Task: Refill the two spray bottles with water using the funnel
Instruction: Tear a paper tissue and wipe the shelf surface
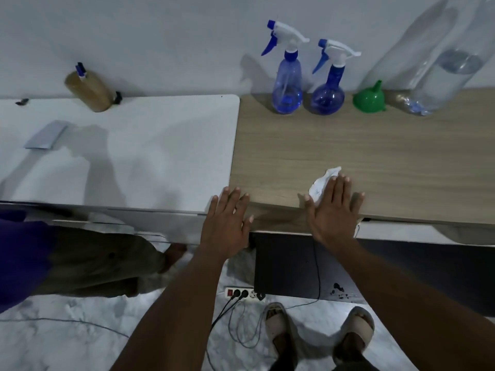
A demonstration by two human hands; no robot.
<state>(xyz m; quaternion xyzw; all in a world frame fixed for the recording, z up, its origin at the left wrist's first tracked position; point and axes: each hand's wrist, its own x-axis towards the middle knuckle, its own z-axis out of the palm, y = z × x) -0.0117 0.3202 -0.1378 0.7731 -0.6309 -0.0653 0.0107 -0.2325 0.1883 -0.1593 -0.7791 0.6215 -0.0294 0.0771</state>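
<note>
1. Bottles [288,84] [328,89], funnel [369,99], jug [439,76]: back of counter [375,156], caps on.
2. Your left hand [227,220] and right hand [334,210]: flat, empty, at the counter's near edge; right touches tissue [321,183].
3. Unscrew one cap first; steady the base.

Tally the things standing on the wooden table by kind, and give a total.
Spray bottles: 2
Green funnel: 1
Large clear water bottle: 1
Crumpled white tissue: 1
Total: 5
</note>
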